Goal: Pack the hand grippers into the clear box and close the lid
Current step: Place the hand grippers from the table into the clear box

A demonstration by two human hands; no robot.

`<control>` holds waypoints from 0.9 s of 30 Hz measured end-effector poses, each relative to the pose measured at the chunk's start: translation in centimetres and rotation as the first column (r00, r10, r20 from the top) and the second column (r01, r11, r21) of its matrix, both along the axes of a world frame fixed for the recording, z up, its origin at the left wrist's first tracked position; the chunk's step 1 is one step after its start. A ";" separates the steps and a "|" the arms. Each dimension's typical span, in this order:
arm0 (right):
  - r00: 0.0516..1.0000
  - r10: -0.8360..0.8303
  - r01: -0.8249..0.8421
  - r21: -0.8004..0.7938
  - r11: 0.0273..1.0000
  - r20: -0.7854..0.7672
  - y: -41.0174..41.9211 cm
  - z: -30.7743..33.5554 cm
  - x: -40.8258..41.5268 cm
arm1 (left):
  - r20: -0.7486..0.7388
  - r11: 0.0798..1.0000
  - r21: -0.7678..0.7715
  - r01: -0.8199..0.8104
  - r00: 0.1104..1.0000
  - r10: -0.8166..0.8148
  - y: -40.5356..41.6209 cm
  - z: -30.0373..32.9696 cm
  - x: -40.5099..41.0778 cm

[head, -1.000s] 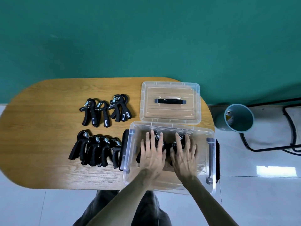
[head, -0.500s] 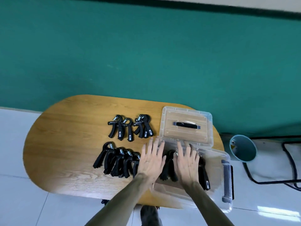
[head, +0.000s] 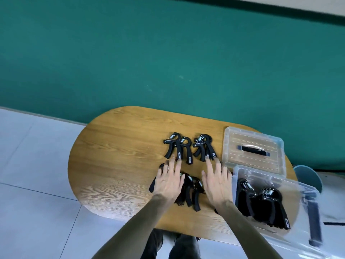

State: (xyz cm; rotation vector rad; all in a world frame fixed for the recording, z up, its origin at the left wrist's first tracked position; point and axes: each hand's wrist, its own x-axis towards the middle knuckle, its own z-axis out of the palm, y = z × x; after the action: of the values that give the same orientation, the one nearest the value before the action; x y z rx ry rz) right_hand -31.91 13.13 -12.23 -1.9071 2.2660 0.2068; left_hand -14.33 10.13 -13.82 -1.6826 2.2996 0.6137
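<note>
Both hands are stretched forward over the wooden surface (head: 115, 156), palms down, with the forearms coming from the lower edge of the view. The left hand (head: 169, 181) lies flat, and its fingers (head: 178, 168) are spread and straight; it covers the left part of the near group of hand grippers (head: 192, 191). Its fingertips reach almost to the handles of the far group of hand grippers (head: 188, 148), but I cannot tell if they touch them. The grip of this hand is open and it pinches nothing.

The right hand (head: 217, 182) is also flat and spread, just to the right of the near group and beside the left wall of the clear box (head: 298, 186). Its longest fingers point at the handle ends of the far group, very near them. This grip is open too and holds nothing.

The clear box stands at the right end of the surface, partly over the edge, and appears blurred. Inside it lie some black hand grippers (head: 265, 202), close together, with their springs toward the far side. The lid (head: 253, 149) rests separately on the surface behind the box, with its dark handle up. A round teal bin (head: 309, 176) stands on the floor to the right.
</note>
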 end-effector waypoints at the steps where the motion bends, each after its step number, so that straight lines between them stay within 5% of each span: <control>1: 1.000 0.004 -0.004 0.016 1.000 -0.009 -0.3 -0.1 0.7 | -0.002 1.000 0.018 -0.013 1.000 0.013 0.0 -0.2 1.0; 14: 0.996 0.092 -0.091 0.132 0.987 0.000 -3.0 -5.4 4.4 | -0.001 0.989 0.142 -0.047 0.999 0.048 0.0 -6.1 4.4; 21: 0.988 0.153 -0.155 0.079 0.985 0.038 -6.9 -11.5 4.8 | 0.053 0.979 0.186 -0.085 0.996 0.076 -0.3 -13.2 4.9; 27: 0.980 0.180 -0.182 0.025 0.983 0.083 -10.4 -15.4 6.3 | -0.063 0.985 0.159 -0.061 0.995 0.072 -0.5 -17.0 5.3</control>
State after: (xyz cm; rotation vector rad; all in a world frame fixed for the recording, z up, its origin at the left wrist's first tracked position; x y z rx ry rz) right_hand -25.62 2.77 -27.60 -2.0659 2.0263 0.1854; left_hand -9.04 9.58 -30.77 -1.6942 2.1831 0.8557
